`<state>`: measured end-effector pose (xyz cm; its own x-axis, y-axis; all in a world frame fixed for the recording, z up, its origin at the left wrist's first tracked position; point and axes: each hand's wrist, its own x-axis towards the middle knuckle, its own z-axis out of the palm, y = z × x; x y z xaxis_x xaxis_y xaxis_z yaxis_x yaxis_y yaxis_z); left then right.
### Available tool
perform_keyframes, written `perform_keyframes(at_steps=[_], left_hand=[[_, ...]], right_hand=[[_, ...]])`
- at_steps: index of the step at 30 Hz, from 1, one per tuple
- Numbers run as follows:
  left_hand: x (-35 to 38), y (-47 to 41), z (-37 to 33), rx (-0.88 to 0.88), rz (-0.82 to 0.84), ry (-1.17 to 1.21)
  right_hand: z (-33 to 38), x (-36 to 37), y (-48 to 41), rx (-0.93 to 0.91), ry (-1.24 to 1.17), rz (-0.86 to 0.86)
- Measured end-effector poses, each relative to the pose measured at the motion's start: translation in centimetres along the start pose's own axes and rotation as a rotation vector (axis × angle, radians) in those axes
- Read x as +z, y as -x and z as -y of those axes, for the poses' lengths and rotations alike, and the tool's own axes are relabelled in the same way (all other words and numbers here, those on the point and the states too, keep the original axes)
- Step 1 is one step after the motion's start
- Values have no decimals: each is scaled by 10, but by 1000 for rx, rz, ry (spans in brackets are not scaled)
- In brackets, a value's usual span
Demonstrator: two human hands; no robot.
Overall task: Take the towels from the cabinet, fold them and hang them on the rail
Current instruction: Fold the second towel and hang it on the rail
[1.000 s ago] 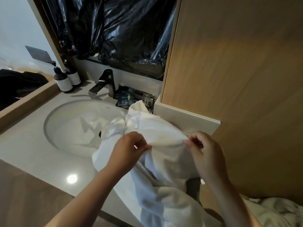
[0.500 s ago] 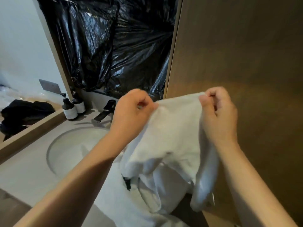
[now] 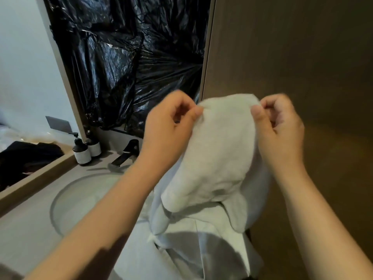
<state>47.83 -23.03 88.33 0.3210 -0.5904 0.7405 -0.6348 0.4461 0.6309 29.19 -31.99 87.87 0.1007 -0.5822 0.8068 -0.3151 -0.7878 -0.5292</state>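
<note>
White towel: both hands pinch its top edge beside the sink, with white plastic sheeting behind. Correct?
The head view shows the plastic sheeting is black, not white. The left hand and right hand pinch the top edge of the white towel.

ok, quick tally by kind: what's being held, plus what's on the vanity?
white towel: 1, pinched at the top by left hand and right hand; the white cloth below may be the same towel, so it is counted once
pump bottles: 2
black faucet: 1
sink basin: 1
total: 5
</note>
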Motion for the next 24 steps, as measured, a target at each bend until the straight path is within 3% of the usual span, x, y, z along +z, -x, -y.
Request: perform_keyframes(at_steps=[6,8,10,12,14,16,19,24], left_hand=[[33,104,85,-501,347,-90],[40,132,102,-596,397,-103],[42,151,109,-567,392,-125],[38,165,108,-521,340,-77],[29,177,104,-455,264,-71],[18,188,100,-357,264,-119],[6,207,98,-342,395,-154],[2,232,103,-358,566,-277]], right_hand=[[-82,14,104,509,253,461],[-90,15,138,628,236,506],[-85,11,162,714,187,459],[-73,5,181,653,245,316],[-56,-1,195,479,296,251],[-46,-3,207,423,243,376],[-43,2,224,460,153,587],[-42,13,252,453,121,732]])
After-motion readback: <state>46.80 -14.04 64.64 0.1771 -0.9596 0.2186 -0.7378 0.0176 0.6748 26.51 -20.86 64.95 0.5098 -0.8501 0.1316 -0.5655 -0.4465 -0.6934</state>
